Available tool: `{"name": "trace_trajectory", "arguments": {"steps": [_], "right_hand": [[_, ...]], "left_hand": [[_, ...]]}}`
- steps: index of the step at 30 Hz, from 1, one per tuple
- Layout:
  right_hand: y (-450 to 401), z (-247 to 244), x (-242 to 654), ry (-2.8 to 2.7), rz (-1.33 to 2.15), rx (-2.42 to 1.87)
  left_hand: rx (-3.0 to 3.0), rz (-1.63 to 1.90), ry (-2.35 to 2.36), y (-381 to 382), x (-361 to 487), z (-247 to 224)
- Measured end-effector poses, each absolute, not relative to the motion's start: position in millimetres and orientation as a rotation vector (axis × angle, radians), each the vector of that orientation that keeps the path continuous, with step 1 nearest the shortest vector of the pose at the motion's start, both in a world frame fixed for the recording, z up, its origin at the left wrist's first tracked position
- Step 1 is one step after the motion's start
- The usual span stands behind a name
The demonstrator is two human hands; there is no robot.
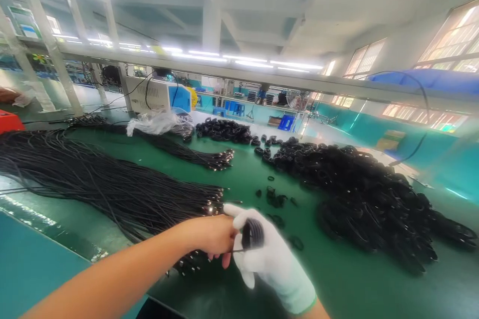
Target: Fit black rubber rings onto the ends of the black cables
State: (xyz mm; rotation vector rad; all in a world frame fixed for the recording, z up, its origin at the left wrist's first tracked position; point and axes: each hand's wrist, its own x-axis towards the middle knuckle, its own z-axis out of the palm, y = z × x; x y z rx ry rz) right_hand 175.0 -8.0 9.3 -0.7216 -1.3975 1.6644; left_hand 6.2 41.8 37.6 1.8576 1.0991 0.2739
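Observation:
A black cable [253, 233], wound into a small tight coil, sits in my right hand [275, 259], which wears a white glove. The gloved fingers and thumb wrap around the coil. Bare and curled, my left hand [217, 234] presses close against the glove. A short dark strand runs from the coil to the left fingers, which are closed on it; its far end is hidden. Just behind the left hand lies a wide bundle of long straight black cables [123, 184] with shiny metal tips toward the hands.
A large heap of coiled black cables [359, 194] covers the bench's right side. Loose black rings and scraps [276, 197] lie before it. Farther back are a smaller cable bundle [187, 152], a clear plastic bag [153, 122] and a white-and-blue machine [157, 94]. A metal shelf beam [239, 74] crosses above.

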Motion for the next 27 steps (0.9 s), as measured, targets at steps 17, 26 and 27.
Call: {"name": "trace_trajectory", "arguments": {"steps": [17, 26, 27], "right_hand": [[1.2, -12.2, 166.6, -1.132, 1.992, -0.298], [4.3, -15.5, 158.6, -0.718, 2.146, -0.22], [3.4, -15.0, 158.9, -0.685, 2.164, -0.199]], "left_hand": [[2.235, 0.833, 1.012, 18.0, 15.9, 65.5], [2.183, 0.848, 1.313, 27.2, 18.2, 54.4], [2.181, 0.845, 1.314, 27.0, 18.1, 53.0]]}}
